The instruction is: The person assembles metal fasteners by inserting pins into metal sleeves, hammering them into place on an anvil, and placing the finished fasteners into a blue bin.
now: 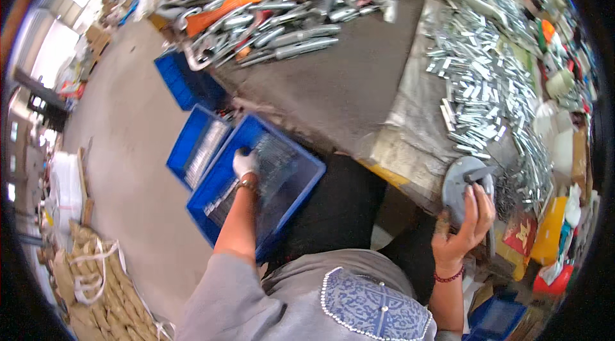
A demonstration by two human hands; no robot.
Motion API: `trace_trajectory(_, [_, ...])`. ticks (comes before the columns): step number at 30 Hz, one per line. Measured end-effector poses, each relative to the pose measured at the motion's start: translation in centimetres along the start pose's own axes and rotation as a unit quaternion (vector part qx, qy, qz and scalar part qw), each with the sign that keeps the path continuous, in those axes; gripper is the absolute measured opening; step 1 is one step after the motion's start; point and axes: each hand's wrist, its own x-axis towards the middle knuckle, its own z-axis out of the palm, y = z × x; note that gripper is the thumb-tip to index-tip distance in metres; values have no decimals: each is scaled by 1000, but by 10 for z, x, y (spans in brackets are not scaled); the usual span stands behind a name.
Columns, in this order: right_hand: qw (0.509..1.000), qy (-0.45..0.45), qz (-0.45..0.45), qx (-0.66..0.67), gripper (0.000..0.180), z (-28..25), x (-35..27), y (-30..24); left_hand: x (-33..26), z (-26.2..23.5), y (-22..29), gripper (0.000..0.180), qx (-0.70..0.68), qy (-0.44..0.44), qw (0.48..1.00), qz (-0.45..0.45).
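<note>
My left hand (pixel 245 165), in a pale glove with dark fingertips, reaches into a blue plastic bin (pixel 300 199) holding rows of small metal parts (pixel 272 156). Its fingers look curled, but what they hold, if anything, is hidden. On the right, my bare right hand (pixel 471 222) grips a round grey metal disc (pixel 453 188) at the table's near edge. The thumb lies by the rim and the fingertips rest on the face, just below a dark bar (pixel 482 174) that sticks out from it.
A second blue bin (pixel 184 155) adjoins the first, with another (pixel 186 79) behind. Loose silvery metal pieces (pixel 477 94) cover the table's right side. Metal tubes and an orange piece (pixel 224 9) pile up at the back. Brown sacks (pixel 96 283) lie on the floor at left.
</note>
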Motion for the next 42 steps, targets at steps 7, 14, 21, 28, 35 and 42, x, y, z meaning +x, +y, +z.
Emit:
trace_trajectory(7, [999,17,8,46,48,3,11,-10,7,-55,71,31,-308,39,944,116])
trace_trajectory(14, [997,14,28,65,57,-2,11,-9,-147,-124,340,16,-172,-177,805,540])
trace_trajectory(21, [999,1,13,50,62,-4,7,-4,-215,-50,423,21,-39,-333,635,696])
trace_trajectory(28, [996,23,15,83,62,0,7,-6,-221,-36,443,24,45,-315,608,728])
trace_trajectory(35, [984,43,-4,171,55,-54,12,21,-216,-33,432,18,36,-329,625,707])
trace_trajectory(42, [989,-37,82,-119,8,-77,40,149,-256,-84,407,18,-54,-348,612,708])
